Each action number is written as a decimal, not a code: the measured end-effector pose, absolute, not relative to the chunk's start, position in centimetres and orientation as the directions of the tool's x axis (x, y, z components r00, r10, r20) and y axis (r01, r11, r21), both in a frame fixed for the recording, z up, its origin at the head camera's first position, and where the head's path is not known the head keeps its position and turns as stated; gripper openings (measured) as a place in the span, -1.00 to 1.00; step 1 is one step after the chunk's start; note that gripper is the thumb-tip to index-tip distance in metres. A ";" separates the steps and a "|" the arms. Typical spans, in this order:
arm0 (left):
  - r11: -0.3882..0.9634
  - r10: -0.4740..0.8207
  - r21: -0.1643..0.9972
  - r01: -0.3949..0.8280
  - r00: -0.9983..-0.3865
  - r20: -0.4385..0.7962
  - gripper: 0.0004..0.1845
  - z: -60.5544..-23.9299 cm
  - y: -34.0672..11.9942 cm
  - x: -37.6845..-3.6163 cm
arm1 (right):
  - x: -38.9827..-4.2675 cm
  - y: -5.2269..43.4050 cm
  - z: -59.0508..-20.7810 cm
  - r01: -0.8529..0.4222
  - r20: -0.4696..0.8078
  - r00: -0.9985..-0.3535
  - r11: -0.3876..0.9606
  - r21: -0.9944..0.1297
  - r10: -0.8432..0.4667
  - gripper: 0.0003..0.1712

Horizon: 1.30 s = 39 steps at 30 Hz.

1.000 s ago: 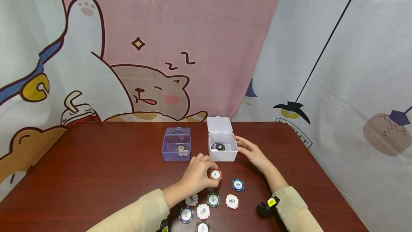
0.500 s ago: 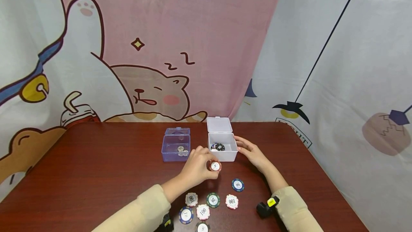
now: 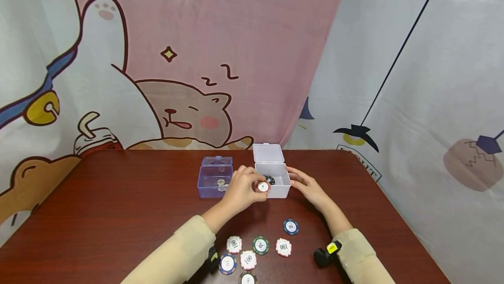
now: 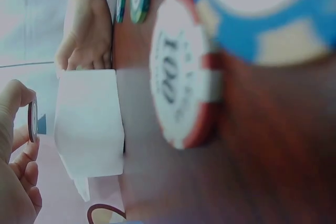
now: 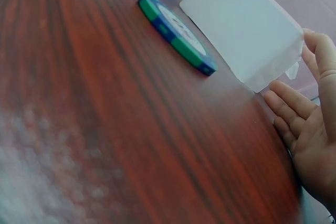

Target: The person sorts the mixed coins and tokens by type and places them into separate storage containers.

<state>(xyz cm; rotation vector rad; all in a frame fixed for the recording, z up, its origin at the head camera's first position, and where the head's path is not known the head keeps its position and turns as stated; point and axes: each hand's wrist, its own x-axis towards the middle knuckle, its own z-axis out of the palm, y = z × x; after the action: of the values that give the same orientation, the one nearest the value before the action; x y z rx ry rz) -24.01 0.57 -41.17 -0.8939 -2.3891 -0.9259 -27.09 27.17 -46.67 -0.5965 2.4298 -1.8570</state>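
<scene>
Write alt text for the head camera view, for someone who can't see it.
A person's left hand pinches a red chip at the front rim of an open white box, which the right hand touches from the side. More chips lie on the wooden table, and a clear purple box stands alongside.

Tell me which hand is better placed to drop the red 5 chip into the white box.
Left. The left hand already pinches the red 5 chip at the front edge of the open white box. The right hand holds no chip and rests against the box's side.
</scene>
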 end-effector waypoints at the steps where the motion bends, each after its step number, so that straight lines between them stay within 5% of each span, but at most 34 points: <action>1: 0.574 0.409 0.437 0.693 -0.704 0.580 -0.64 -41.1 0.6 -24.2 | -27.1 27.2 -46.7 -0.282 0.207 -0.927 0.219 -0.934 -0.312 -0.44; 39: 0.656 0.331 0.517 0.550 -0.825 0.458 -0.63 -42.2 3.1 -28.5 | -27.0 27.2 -46.6 -0.261 0.184 -0.934 0.232 -0.937 -0.306 -0.44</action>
<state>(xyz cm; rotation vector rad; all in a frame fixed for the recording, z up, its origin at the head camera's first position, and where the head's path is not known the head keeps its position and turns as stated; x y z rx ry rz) -28.49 3.07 -42.21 -0.7012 -2.5511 -0.9521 -27.05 27.23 -46.57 -0.5608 2.4358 -1.8397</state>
